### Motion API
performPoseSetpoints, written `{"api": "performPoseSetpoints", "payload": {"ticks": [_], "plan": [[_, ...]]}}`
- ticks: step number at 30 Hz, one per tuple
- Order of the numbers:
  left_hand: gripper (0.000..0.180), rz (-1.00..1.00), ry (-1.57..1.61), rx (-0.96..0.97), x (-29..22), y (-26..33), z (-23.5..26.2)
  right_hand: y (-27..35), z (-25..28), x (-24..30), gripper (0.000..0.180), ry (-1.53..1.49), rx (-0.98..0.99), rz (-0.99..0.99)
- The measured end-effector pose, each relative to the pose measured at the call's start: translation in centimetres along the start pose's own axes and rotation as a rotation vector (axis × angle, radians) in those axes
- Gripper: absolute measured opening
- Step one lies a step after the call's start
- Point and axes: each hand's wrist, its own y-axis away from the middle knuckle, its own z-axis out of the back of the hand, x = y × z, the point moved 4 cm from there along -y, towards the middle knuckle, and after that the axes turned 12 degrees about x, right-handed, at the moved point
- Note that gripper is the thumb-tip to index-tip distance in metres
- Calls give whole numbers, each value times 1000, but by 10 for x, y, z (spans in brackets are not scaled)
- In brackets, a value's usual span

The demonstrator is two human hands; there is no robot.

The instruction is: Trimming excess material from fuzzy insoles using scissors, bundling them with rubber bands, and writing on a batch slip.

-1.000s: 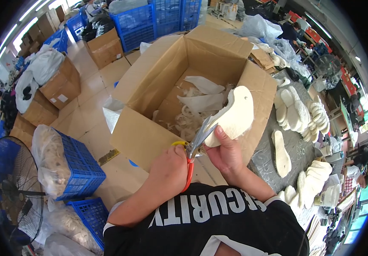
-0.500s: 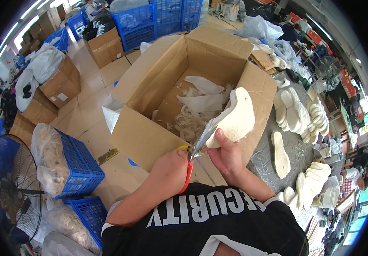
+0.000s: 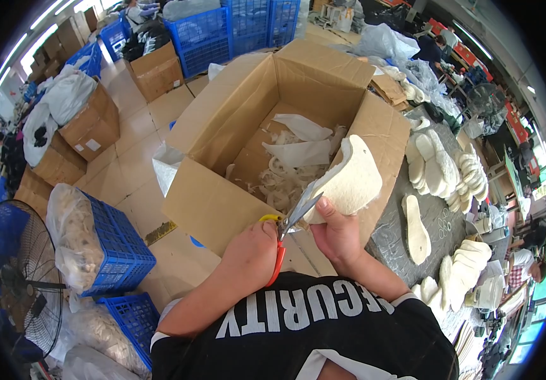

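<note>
So I'm standing here watching, and the biggest thing by far is an open cardboard box [image 3: 212, 199], flaps splayed out. Next to its right side is a dark bench [image 3: 387, 231], with one stack of insoles [image 3: 434, 161] toward the far end and a second heap [image 3: 466, 266] toward the near end. That far lot leans all over the place, so I reckon a stray elbow could topple it.

The cream insole [image 3: 352, 180] that matters is up in the air over the box's near right corner, tilted. A loose insole [image 3: 417, 231] lies flat on the bench between the two piles.

Then the scissors [image 3: 285, 228], red and yellow handles, blades up against the insole's lower end. Left hand [image 3: 250, 253] has its fingers curled round the handles. Right hand [image 3: 336, 237] pinches the insole, thumb on top; the other fingers are mostly underneath, can't make them out.

My worry: the blade tip sits just beside that thumb. One slip, or the pad twisting, and I'd guess it's a nick or a gouged edge.

Smallest stuff: curly white scraps [image 3: 276, 183] on the box floor.
</note>
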Motion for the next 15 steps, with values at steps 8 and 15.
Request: {"api": "performPoseSetpoints", "payload": {"ticks": [8,15], "plan": [[22,22,-21,69,2,2,-2,1,-6,2,40,-3,-31,7],[23,-21,0,-35,5,4,-1,4,1,-1,43,142,13,37]]}}
